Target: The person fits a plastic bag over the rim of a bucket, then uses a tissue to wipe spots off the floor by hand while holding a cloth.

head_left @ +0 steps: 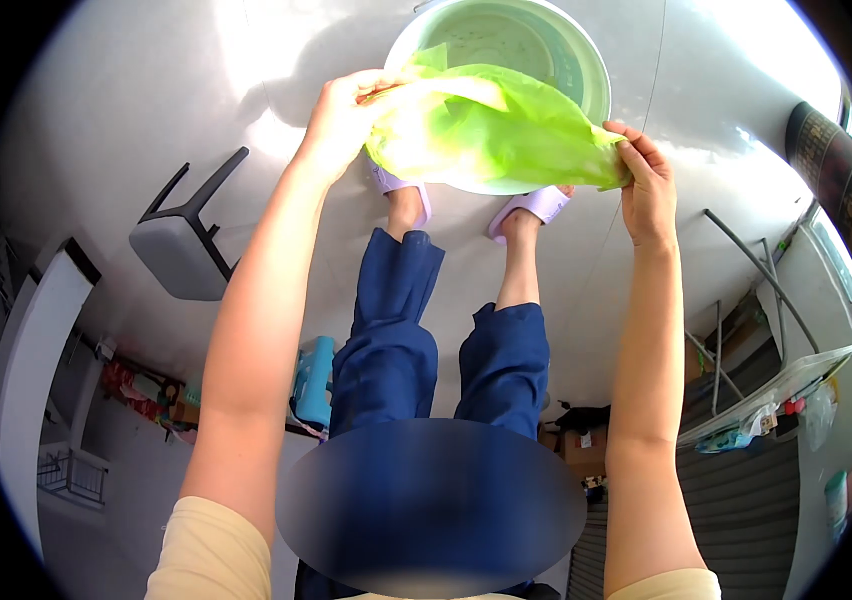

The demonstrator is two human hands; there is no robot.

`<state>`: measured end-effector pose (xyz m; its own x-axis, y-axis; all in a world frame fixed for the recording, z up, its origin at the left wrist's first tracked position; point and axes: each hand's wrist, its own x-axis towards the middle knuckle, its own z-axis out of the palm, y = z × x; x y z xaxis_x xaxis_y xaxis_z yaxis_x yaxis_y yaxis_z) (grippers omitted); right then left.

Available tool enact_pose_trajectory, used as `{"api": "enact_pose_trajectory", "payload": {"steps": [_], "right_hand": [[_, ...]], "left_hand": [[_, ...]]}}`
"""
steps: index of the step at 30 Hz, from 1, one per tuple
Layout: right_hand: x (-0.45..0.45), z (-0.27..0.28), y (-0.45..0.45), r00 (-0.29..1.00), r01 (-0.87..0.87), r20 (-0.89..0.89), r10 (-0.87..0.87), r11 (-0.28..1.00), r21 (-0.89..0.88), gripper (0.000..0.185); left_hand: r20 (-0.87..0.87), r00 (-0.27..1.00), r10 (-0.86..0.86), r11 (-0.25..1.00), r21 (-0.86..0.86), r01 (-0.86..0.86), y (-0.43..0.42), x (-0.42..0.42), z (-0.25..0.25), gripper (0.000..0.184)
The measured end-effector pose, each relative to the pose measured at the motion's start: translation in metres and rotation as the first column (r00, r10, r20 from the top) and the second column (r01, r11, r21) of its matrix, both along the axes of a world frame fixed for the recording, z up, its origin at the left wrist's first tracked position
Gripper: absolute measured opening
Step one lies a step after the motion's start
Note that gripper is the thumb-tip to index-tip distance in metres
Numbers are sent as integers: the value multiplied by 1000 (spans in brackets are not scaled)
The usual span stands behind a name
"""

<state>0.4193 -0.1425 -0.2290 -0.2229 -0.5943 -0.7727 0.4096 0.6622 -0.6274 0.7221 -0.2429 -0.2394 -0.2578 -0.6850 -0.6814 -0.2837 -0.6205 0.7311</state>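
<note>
A thin, lime-green sheet (491, 125), which could be cloth or plastic, is stretched crosswise between my two hands. My left hand (346, 110) is closed on its left end, with the thumb and fingers pinching it. At the opposite end, my right hand (646, 175) grips the corner between thumb and fingers. Beneath the sheet stands a wide round basin (598, 75) with a pale rim, on the floor just beyond my feet. The sheet covers the basin's near part. Some liquid seems to lie at the bottom, though glare makes it hard to tell.
A grey stool (181, 257) lies toward the left on the pale tiled floor (286, 240). At right is a table (776, 395) with metal legs and small items on it. Lilac slippers (543, 203) are on my feet, close to the basin. A blue object (315, 380) sits behind my left leg.
</note>
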Motion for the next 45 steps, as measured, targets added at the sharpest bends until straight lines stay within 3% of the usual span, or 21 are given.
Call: {"api": "enact_pose_trajectory", "payload": {"steps": [2, 10, 15, 18, 20, 24, 26, 30, 32, 36, 38, 39, 41, 44, 45], "right_hand": [[-7, -9, 4, 998, -38, -52, 37, 999, -20, 16], [-23, -36, -4, 961, -159, -228, 155, 987, 2, 14], [-19, -44, -39, 974, -85, -211, 78, 996, -26, 17], [-18, -50, -64, 986, -18, -169, 10, 999, -44, 19], [-18, -50, -80, 988, 20, -149, -28, 998, -59, 21], [-20, -55, -101, 982, 105, -159, -102, 994, 14, 26], [-23, -58, -107, 983, 98, -164, -81, 990, 104, 28], [-27, -55, -112, 985, 104, -147, -88, 989, 109, 28], [-31, -62, -110, 985, 82, -161, -65, 991, 106, 28], [-27, -57, -113, 983, 111, -160, -92, 987, 115, 33], [-25, -44, -114, 979, 25, -206, 2, 991, 133, 42], [-28, -43, -108, 979, 26, -204, 2, 990, 136, 42], [-38, -42, -96, 962, -256, -138, 237, 956, -144, 44], [-30, -21, -77, 906, -360, -291, 306, 920, -156, 40], [-34, -24, -69, 925, -317, -266, 272, 937, -145, 37]], "left_hand": [[-40, 998, 39, 993, 112, -34, -2, 2, -1, 27], [52, 999, -7, 993, 114, 1, -8, 10, -26, 26], [69, 998, -10, 997, 76, 5, -26, 12, -37, 29], [131, 986, 100, 989, 95, -113, -40, 4, -35, 34], [75, 970, 229, 973, 0, -230, -48, -2, -36, 36], [149, 970, 190, 981, -63, -182, -61, 0, -45, 37], [121, 960, 253, 967, -30, -251, -63, -2, -49, 33], [115, 952, 282, 959, -13, -282, -64, -10, -43, 32], [228, 953, 201, 980, -28, -199, -64, -13, -40, 31], [229, 952, 204, 979, -55, -197, -67, -10, -45, 32], [298, 954, 37, 998, -56, -21, -72, -4, -46, 29], [300, 953, 35, 998, -53, -20, -69, -3, -46, 29], [120, 984, 129, 956, -278, -92, -59, -4, -40, 17], [-4, 996, 91, 977, -191, -90, -46, -3, -6, 14], [-7, 996, 92, 978, -190, -92, -39, -1, -4, 14]]}}
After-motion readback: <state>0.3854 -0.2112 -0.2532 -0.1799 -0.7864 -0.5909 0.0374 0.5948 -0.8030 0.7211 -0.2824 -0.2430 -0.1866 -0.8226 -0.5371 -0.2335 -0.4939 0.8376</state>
